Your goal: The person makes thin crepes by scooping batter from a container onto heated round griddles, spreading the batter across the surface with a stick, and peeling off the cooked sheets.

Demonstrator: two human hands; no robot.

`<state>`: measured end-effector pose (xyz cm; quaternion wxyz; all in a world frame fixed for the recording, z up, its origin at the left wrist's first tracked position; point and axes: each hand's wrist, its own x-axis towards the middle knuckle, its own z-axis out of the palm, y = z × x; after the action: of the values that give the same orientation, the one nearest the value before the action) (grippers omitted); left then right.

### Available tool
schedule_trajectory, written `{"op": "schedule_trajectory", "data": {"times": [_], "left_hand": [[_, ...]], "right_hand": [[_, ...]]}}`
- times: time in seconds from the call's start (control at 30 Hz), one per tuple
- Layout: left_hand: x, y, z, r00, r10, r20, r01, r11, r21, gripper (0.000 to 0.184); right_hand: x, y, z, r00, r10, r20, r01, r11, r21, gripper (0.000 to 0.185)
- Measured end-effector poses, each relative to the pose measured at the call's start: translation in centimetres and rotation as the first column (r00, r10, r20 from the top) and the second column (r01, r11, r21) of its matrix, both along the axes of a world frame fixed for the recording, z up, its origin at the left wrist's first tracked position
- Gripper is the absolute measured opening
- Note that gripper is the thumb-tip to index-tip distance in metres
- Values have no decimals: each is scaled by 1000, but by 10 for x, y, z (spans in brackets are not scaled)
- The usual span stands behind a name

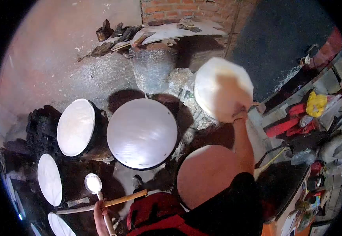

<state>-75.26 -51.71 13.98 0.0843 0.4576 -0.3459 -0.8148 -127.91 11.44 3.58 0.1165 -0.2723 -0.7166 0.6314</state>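
My left hand is closed around the handle of a spoon, its bright bowl turned up. A long wooden stick crosses just behind that hand; whether the fingers touch it I cannot tell. At the upper right, my right hand is at the lower edge of a pale round disc, with the fingers blurred but seemingly closed on it. A brown blurred patch, perhaps shadow, covers part of the disc. Below my right arm is a reddish-brown round surface. Between the hands sits a shiny grey round plate.
Several white round discs, including one on a dark base and a tilted one, stand to the left. A ledge with dark objects runs along the back wall. Red and yellow bags and clutter lie at right.
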Motion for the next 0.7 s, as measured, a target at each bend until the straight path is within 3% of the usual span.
{"op": "schedule_trajectory", "data": {"times": [0.03,0.07,0.17,0.2,0.27,0.3,0.37,0.4,0.43,0.47,0.5,0.53,0.57,0.6,0.63,0.67,0.7], "left_hand": [[23,2,-7,973,-229,6,222,934,-279,25],[45,5,-14,928,-370,45,337,782,-524,27],[52,56,25,940,-327,101,325,760,-563,43],[52,76,42,942,-315,120,325,752,-574,50],[51,108,66,945,-288,154,322,739,-591,63],[50,116,74,964,-255,72,255,815,-521,60],[64,113,70,852,-324,410,523,541,-659,58],[74,108,64,765,-303,568,644,383,-662,58],[85,106,61,785,-291,547,605,551,-575,60],[96,103,57,809,-271,522,538,700,-470,62],[108,101,51,832,-241,500,446,826,-344,64],[124,101,40,859,-193,475,323,923,-209,67],[137,107,35,915,-82,395,135,985,-110,56],[144,112,29,958,96,270,-102,995,5,45],[148,115,22,945,282,169,-303,945,122,35],[149,115,19,894,432,118,-448,874,191,24],[158,119,15,830,550,92,-555,798,237,15]], "right_hand": [[6,0,-11,982,39,186,-95,947,306,42],[11,0,-19,939,31,343,-220,820,528,42],[29,-5,-30,791,25,611,-541,496,680,40],[33,-6,-30,768,9,640,-576,447,685,40],[37,-6,-27,780,-11,626,-541,491,683,39],[42,-9,-24,840,-42,542,-397,633,664,38],[53,-23,-15,914,-144,379,-85,845,527,36],[71,-50,12,921,-276,274,177,925,336,44],[89,-77,39,880,-448,155,434,893,116,55],[93,-95,8,924,-355,-138,353,935,-43,46],[105,-122,-17,864,-270,-425,215,961,-174,39],[121,-162,-46,905,-163,-393,186,982,21,38],[144,-216,-60,895,25,-445,-278,811,-515,31],[173,-274,-56,926,149,-348,-377,299,-877,24],[223,-331,-58,766,492,-413,-503,58,-863,30],[279,-389,-24,313,786,-533,-725,-165,-669,36],[340,-433,18,-293,808,-511,-839,-474,-267,42]]}}
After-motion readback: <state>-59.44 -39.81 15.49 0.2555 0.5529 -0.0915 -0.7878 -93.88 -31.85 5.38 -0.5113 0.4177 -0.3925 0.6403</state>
